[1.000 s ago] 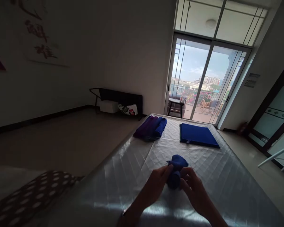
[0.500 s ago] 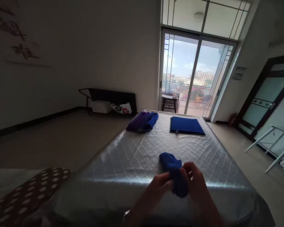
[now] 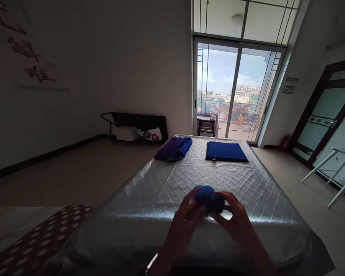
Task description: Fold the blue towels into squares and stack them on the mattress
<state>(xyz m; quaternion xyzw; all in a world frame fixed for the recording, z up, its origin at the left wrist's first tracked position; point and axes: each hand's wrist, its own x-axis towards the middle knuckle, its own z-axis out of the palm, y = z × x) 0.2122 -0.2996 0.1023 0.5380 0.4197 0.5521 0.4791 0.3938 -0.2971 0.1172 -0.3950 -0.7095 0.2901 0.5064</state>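
Observation:
Between my hands, above the near half of the table, is a small bundle of blue cloth (image 3: 205, 194), crumpled into a compact, rounded shape. Its exact kind is hard to make out; a pair of socks is possible. My left hand (image 3: 186, 211) grips its left side with bent fingers, and a shiny band circles that wrist. On the other side my right hand (image 3: 232, 212) has thumb and fingers closed around the darker end. Further back lie a flat folded blue cloth (image 3: 227, 151) and, to its left, a loosely folded purple and blue garment (image 3: 174, 148).
A silvery quilted cover (image 3: 149, 191) spreads over the table. Brown polka-dot fabric (image 3: 54, 226) lies at lower left. A black bench (image 3: 138, 119) stands by the wall, with a white box below it. Sliding glass doors (image 3: 215, 84) are behind; a white-legged table (image 3: 322, 166) stands right.
The blue cloth has gone from a longer, drooping shape to a compact bundle. Both hands have shifted slightly up, with the left now around its left side. The view has tilted a little.

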